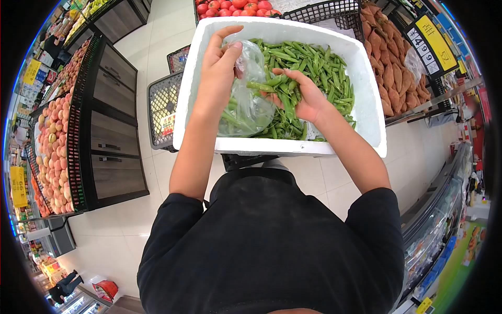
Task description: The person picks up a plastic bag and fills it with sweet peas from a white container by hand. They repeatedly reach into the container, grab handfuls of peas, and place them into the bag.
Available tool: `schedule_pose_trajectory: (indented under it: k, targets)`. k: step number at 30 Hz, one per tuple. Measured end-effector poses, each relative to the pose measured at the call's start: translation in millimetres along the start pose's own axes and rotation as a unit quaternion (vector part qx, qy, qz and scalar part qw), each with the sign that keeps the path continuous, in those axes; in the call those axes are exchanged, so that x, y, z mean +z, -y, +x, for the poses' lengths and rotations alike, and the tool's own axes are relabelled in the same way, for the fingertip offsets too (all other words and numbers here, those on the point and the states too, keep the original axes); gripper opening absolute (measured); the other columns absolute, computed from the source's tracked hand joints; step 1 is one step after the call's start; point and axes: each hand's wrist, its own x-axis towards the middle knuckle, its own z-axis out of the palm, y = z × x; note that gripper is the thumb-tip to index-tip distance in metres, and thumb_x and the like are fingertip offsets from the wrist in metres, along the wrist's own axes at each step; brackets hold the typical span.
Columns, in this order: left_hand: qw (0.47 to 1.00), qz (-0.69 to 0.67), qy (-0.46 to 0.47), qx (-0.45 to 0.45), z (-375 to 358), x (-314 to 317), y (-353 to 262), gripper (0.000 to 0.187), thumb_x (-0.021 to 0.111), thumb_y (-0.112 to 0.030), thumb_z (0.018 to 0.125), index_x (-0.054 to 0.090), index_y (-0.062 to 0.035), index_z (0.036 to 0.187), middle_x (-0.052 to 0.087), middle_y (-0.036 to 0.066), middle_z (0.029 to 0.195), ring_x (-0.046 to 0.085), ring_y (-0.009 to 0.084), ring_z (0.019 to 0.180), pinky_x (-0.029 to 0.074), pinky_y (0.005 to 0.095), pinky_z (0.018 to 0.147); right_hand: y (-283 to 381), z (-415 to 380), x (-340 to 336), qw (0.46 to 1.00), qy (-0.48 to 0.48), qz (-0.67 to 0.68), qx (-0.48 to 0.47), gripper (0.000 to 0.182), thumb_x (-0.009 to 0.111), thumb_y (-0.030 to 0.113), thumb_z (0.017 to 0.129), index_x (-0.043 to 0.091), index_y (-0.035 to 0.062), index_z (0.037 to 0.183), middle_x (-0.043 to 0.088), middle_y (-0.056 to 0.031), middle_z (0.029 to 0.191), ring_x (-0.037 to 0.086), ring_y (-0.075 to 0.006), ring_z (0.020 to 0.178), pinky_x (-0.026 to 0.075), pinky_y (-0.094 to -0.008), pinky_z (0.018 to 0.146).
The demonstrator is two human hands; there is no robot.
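My left hand (220, 55) grips the edge of a clear plastic bag (251, 107), its index finger raised and the thumb against the plastic. Some green pods show through the bag's lower part. Beside the bag, my right hand (303, 97) is closed around a bunch of green pea pods (285, 91), several sticking out between the fingers. Both hands are over a white foam box (280, 145). Loose pea pods (327, 68) are heaped in it, mostly on the right side. The bag covers part of the heap.
Red tomatoes (235, 7) lie beyond the box. Sweet potatoes (389, 63) are heaped at right beside a yellow price sign (433, 39). A grey plastic crate (159, 118) stands left of the box. Peaches (55, 146) fill a stand farther left.
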Motion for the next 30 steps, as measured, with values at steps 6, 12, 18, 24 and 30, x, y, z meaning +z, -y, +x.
schedule_pose_trajectory:
  k: [6,12,18,24,30]
  targets:
    - [0.999,-0.026,-0.028,-0.001,0,-10,-8,0.028,0.052,-0.009,0.093,0.055,-0.0120,0.120,0.054,-0.004,0.072,0.045,0.0024,0.057,0.035,0.0184,0.049,-3,-6,6,0.994,-0.003,-0.063,-0.093,0.027,0.057,0.010,0.090,0.048,0.0114,0.116,0.056,-0.0186,0.121,0.059,-0.0217,0.093,0.050,-0.0256,0.059]
    - [0.995,-0.082,0.010,0.053,0,-31,-18,0.031,0.047,-0.005,0.091,0.051,-0.0027,0.122,0.065,0.007,0.094,0.062,0.0101,0.082,0.051,0.0245,0.069,30,-4,-6,0.980,-0.057,0.062,-0.178,0.026,0.057,0.005,0.087,0.043,0.0124,0.107,0.059,-0.0150,0.112,0.054,-0.0151,0.079,0.045,-0.0238,0.052]
    - [0.993,-0.099,0.032,0.053,-7,-25,-24,0.030,0.043,-0.002,0.091,0.053,-0.0025,0.119,0.058,0.000,0.080,0.051,0.0033,0.069,0.042,0.0202,0.062,21,-31,21,0.971,0.030,-0.153,-0.181,0.024,0.061,0.007,0.083,0.046,0.0108,0.102,0.062,-0.0168,0.108,0.056,-0.0124,0.080,0.045,-0.0230,0.050]
    - [0.994,-0.081,-0.039,0.062,-5,-16,-16,0.030,0.041,-0.001,0.092,0.054,-0.0023,0.118,0.054,0.000,0.081,0.049,0.0036,0.071,0.041,0.0196,0.064,-9,-20,29,0.851,0.203,-0.464,-0.138,0.027,0.068,0.006,0.076,0.052,0.0055,0.097,0.062,-0.0130,0.118,0.058,-0.0124,0.088,0.050,-0.0275,0.074]
    - [0.983,-0.142,-0.080,0.080,-6,-26,-18,0.028,0.041,-0.004,0.092,0.052,-0.0016,0.117,0.061,0.005,0.088,0.060,0.0108,0.076,0.052,0.0277,0.067,-19,-27,44,0.827,0.230,-0.513,-0.013,0.027,0.067,0.005,0.074,0.053,0.0052,0.097,0.065,-0.0090,0.113,0.057,-0.0109,0.086,0.047,-0.0276,0.078]
